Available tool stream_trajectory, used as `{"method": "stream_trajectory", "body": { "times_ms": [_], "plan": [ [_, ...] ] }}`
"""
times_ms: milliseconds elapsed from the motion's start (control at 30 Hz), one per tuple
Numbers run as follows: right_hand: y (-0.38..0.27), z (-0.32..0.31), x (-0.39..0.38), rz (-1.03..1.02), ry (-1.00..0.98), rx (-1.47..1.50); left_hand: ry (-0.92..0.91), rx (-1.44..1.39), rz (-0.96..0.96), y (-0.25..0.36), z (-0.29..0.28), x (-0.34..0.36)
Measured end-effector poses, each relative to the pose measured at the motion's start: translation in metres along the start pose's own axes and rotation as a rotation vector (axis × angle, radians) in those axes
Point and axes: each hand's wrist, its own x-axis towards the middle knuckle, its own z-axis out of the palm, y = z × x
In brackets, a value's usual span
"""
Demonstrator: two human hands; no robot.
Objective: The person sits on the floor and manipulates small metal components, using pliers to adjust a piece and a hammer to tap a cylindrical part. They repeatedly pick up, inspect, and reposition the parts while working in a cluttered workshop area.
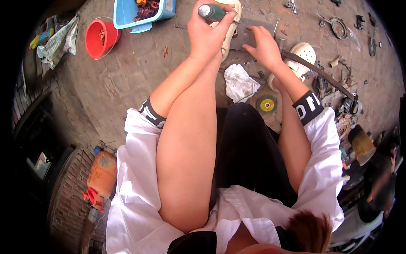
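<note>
My left hand [207, 31] is closed around a dark green cylindrical handle [215, 13] with a pale grey round end facing up. Whatever joins the handle's far end is mostly hidden by my fingers. To its right, my right hand [264, 47] is open, thumb and fingers apart, over a dark flat metal plate [244, 39] on the ground. Beside my right wrist, a long dark bar [323, 75] runs away to the right. A crumpled white cloth [240, 83] and a grinding disc with a yellow-green label [267, 103] lie nearer to me.
A blue tub [126, 16] with dark reddish wire and a red bucket [96, 41] stand at the far left. Metal parts [338, 27] litter the right. My white clogs [303, 53] flank the work. An orange container [102, 169] sits left; another person [378, 186] is at the right edge.
</note>
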Motion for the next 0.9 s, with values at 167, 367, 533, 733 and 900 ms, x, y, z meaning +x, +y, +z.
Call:
{"method": "stream_trajectory", "body": {
  "times_ms": [167, 367, 533, 733, 900],
  "plan": [
    [0.004, 0.033, 0.025, 0.096, 0.019, 0.216, -0.077, 0.097, 0.069, -0.006, -0.005, 0.001],
    [-0.003, -0.011, -0.005, 0.035, 0.005, 0.381, 0.077, -0.28, 0.027, -0.001, -0.015, 0.002],
    [-0.036, -0.067, -0.05, 0.137, -0.161, 0.759, 0.15, -0.243, -0.069, 0.026, -0.018, 0.003],
    [-0.06, -0.088, -0.064, 0.008, -0.161, 0.74, 0.023, -0.265, -0.125, 0.028, -0.009, 0.0],
    [-0.062, -0.091, -0.061, -0.042, -0.108, 0.77, -0.144, -0.233, -0.09, 0.015, -0.008, -0.004]
  ]
}}
